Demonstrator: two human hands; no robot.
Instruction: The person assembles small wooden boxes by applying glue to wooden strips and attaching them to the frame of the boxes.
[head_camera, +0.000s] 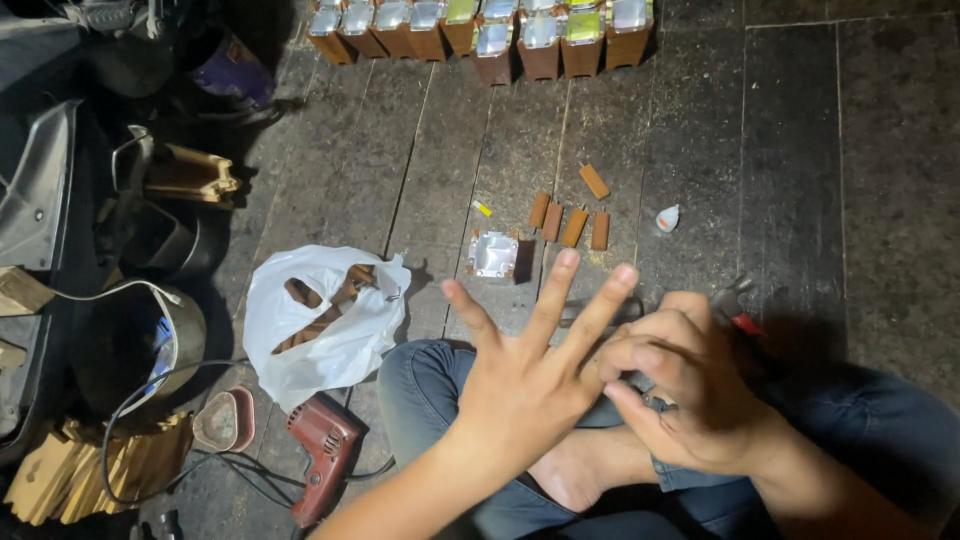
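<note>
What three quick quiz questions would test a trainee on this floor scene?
1. True or false: the left hand has its fingers spread.
2. Which lies nearest the white plastic bag: A) red drill, B) glue tube, C) row of boxes?
3. How many small wooden blocks lie loose beyond the hands?

Key: 1 true. 2 A. 3 five. The right hand is curled against the left; what it holds cannot be told.

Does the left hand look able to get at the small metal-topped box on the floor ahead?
Probably yes. The left hand, fingers spread and holding nothing, hovers just short of the box, with only bare floor between. The right hand sits off to the side.
</note>
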